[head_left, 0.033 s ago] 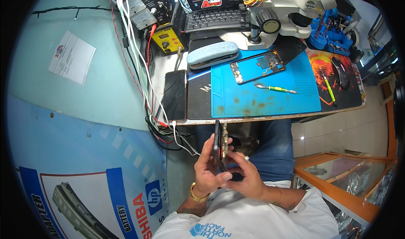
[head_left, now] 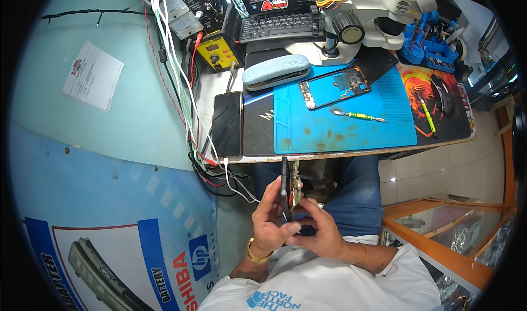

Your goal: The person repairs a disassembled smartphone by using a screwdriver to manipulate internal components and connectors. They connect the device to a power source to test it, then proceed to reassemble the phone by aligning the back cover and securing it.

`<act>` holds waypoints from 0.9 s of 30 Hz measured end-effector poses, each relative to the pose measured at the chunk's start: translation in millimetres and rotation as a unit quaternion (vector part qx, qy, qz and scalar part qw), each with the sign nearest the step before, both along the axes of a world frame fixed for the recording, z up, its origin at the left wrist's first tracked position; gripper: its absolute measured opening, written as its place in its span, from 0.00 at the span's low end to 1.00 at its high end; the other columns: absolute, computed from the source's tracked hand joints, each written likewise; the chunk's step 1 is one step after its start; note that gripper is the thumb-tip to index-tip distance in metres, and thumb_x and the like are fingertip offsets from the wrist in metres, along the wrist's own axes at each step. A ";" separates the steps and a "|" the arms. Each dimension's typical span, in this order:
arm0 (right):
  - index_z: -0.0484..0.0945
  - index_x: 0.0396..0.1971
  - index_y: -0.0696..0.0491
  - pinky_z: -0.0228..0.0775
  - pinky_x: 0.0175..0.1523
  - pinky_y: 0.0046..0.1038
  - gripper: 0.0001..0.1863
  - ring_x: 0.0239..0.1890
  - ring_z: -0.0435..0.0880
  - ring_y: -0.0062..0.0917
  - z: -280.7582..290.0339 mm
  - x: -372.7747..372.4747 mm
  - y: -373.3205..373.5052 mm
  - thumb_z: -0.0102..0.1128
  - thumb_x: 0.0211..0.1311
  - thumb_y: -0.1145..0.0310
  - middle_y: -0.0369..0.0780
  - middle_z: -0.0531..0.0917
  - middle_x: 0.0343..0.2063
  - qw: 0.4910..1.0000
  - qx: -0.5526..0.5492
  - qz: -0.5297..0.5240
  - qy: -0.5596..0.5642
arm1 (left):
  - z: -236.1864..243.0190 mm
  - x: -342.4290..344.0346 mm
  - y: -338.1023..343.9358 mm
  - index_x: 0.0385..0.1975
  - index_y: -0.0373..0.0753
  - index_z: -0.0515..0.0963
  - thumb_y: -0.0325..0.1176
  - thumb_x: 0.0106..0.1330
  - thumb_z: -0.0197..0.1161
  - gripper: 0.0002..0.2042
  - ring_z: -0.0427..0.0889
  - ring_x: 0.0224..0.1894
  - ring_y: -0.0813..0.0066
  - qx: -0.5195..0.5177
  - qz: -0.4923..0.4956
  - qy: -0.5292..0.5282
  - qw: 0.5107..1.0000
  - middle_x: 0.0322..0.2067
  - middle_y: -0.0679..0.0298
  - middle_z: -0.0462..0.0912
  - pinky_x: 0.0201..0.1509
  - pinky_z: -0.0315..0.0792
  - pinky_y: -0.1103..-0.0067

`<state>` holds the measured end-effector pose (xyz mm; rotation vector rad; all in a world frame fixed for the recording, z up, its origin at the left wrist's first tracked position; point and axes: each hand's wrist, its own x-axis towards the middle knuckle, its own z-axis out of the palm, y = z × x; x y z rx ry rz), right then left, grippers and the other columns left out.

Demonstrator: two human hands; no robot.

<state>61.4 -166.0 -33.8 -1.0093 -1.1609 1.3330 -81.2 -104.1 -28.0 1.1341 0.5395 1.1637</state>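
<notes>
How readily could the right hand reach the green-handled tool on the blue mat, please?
Probably not yet: the right hand is busy at the circuit board, though nothing covers the tool.

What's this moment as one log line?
Left hand: grips dark phone part | right hand: at circuit board | blue mat: phone frame, green-handled tool | left of mat: phone, white cable at lower edge

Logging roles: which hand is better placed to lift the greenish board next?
Probably the right hand: its fingers are beside the greenish board, while the left hand supports the dark panel.
</notes>
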 end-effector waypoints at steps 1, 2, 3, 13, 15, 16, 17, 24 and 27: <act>0.62 0.67 0.57 0.78 0.50 0.31 0.46 0.55 0.76 0.32 -1.2 -0.3 -1.2 0.78 0.49 0.65 0.46 0.69 0.58 1.000 -0.004 0.006 0.006 | -1.4 -1.2 -1.1 0.66 0.29 0.61 0.36 0.54 0.76 0.41 0.71 0.64 0.54 -0.020 0.015 0.027 0.999 0.66 0.43 0.62 0.64 0.71 0.60; 0.61 0.67 0.58 0.79 0.49 0.31 0.46 0.55 0.77 0.33 -1.7 -0.2 -1.8 0.78 0.50 0.64 0.47 0.69 0.58 1.000 -0.007 0.013 0.012 | -2.5 0.8 -0.8 0.65 0.28 0.63 0.34 0.55 0.75 0.38 0.72 0.62 0.56 -0.014 0.028 0.016 0.999 0.65 0.43 0.64 0.62 0.73 0.62; 0.61 0.67 0.58 0.79 0.49 0.31 0.46 0.55 0.77 0.33 -0.9 0.9 -1.2 0.78 0.50 0.64 0.47 0.69 0.58 1.000 -0.007 0.012 0.012 | 1.4 2.4 -0.8 0.65 0.28 0.63 0.34 0.55 0.75 0.38 0.72 0.62 0.56 -0.014 0.028 0.016 0.999 0.65 0.43 0.64 0.62 0.73 0.62; 0.70 0.62 0.55 0.67 0.61 0.42 0.35 0.62 0.71 0.47 56.2 49.8 36.9 0.72 0.54 0.65 0.51 0.67 0.63 0.945 0.237 -0.106 -0.200 | 6.1 -10.8 -0.1 0.64 0.27 0.65 0.40 0.51 0.79 0.42 0.81 0.54 0.58 -0.041 0.014 0.066 0.997 0.56 0.45 0.76 0.57 0.77 0.68; 0.74 0.59 0.53 0.66 0.62 0.43 0.31 0.61 0.71 0.49 68.2 54.7 44.6 0.71 0.54 0.67 0.52 0.67 0.63 0.926 0.281 -0.098 -0.231 | 5.4 -17.0 2.5 0.65 0.25 0.63 0.28 0.52 0.76 0.39 0.72 0.63 0.63 -0.085 -0.093 -0.025 0.992 0.63 0.50 0.68 0.64 0.71 0.69; 0.76 0.57 0.52 0.67 0.61 0.44 0.29 0.60 0.72 0.49 71.8 55.7 47.9 0.72 0.52 0.69 0.51 0.69 0.61 0.919 0.302 -0.081 -0.241 | 9.1 -15.3 4.5 0.65 0.26 0.64 0.31 0.53 0.77 0.40 0.74 0.62 0.64 -0.097 -0.116 -0.053 0.987 0.62 0.51 0.70 0.65 0.70 0.68; 0.78 0.54 0.51 0.68 0.61 0.44 0.27 0.59 0.73 0.49 75.2 55.6 49.8 0.72 0.51 0.71 0.51 0.71 0.60 0.910 0.323 -0.063 -0.251 | 8.8 -15.8 4.3 0.65 0.26 0.64 0.31 0.53 0.77 0.40 0.74 0.62 0.64 -0.096 -0.116 -0.052 0.987 0.62 0.51 0.70 0.65 0.70 0.68; 0.80 0.47 0.53 0.72 0.56 0.45 0.22 0.55 0.76 0.49 76.0 48.2 49.3 0.70 0.48 0.77 0.50 0.75 0.55 0.917 0.327 -0.053 -0.223 | 0.2 -17.7 1.6 0.65 0.27 0.64 0.44 0.49 0.81 0.46 0.75 0.60 0.65 -0.158 -0.106 -0.059 0.980 0.59 0.52 0.75 0.67 0.68 0.69; 0.81 0.46 0.52 0.72 0.56 0.45 0.21 0.55 0.77 0.49 75.7 49.5 46.3 0.70 0.48 0.77 0.50 0.76 0.54 0.914 0.333 -0.050 -0.224 | -0.1 -14.5 -1.7 0.64 0.28 0.65 0.48 0.46 0.81 0.47 0.75 0.60 0.66 -0.200 -0.110 -0.072 0.971 0.59 0.53 0.75 0.66 0.67 0.69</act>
